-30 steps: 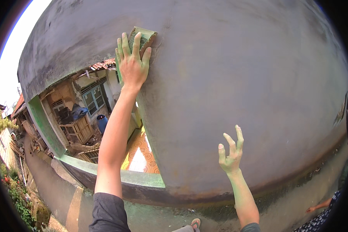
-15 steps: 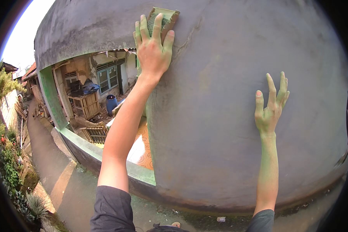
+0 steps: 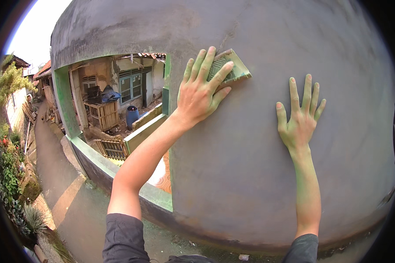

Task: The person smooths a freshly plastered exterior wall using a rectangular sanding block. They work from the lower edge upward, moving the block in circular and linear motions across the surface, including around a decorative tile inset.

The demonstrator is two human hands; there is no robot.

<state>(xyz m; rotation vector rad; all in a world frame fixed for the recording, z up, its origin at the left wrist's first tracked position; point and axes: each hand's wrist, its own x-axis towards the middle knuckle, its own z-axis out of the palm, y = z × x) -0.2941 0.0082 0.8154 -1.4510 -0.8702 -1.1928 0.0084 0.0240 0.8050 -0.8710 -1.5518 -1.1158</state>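
With fingers laid over it, my left hand [image 3: 199,94] presses a folded sheet of sandpaper [image 3: 238,70] against the grey plastered wall [image 3: 245,162], just right of the opening's upper corner. Green dust coats the sandpaper, and its right part sticks out past my thumb and fingers. The face turned to the wall is hidden. Farther right, my right hand [image 3: 299,120] rests against the same wall, fingers spread and nothing held. Greenish dust covers that hand and its forearm.
Left of my hand is a wall opening with a green-edged sill [image 3: 158,196]. Through it appear a blue barrel [image 3: 132,116], a wooden crate [image 3: 103,115] and a window. A narrow path [image 3: 52,153] runs along the far left beside flowering plants [image 3: 8,175].
My left hand has slid down and to the right along the wall with the sandpaper. My right hand has shifted slightly left, its fingers now spread flatter. The view has turned a little.
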